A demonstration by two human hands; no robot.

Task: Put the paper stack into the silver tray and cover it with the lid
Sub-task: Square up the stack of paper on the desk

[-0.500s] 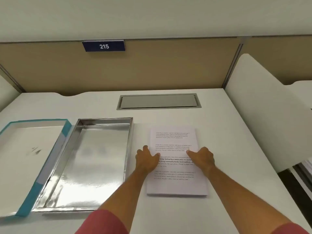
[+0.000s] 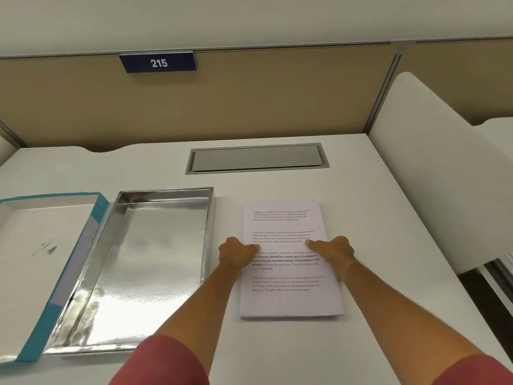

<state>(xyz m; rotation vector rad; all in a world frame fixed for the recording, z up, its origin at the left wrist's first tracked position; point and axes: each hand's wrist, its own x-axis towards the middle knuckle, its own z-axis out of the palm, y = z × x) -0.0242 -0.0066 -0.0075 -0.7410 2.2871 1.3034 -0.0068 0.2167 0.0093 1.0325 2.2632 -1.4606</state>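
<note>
White and bare but for three things, the surface [image 2: 361, 190] runs back to a tan partition [image 2: 249, 101] that carries a dark blue plate reading 215 [image 2: 158, 62]; a grey cable hatch [image 2: 256, 158] is set flush into the surface near that wall, and a white side divider [image 2: 433, 173] rises on the right.

The paper stack [image 2: 288, 298] lies flat to the right of centre, its long axis running away from the person toward the partition, with printed paragraphs reading upright from the wearer's side. Its near short edge shows the thickness of several sheets.

The left hand [image 2: 236, 252] sits at the stack's left long edge, thumb lying on the top sheet and the fingers curled down at the side. The right hand [image 2: 334, 251] mirrors it at the right long edge, thumb on the page. Both grip the stack at about mid-length; whether the sheets have left the surface cannot be told. Red sleeves [image 2: 166, 362] show at the bottom.

Just beside the stack on the left, apart from it, stands the silver tray [image 2: 206, 245], empty and mirror-bright, its long axis roughly parallel to the stack's. Against the tray's left wall lies the lid [image 2: 59, 290], turned white inside up, its outer walls teal.
</note>
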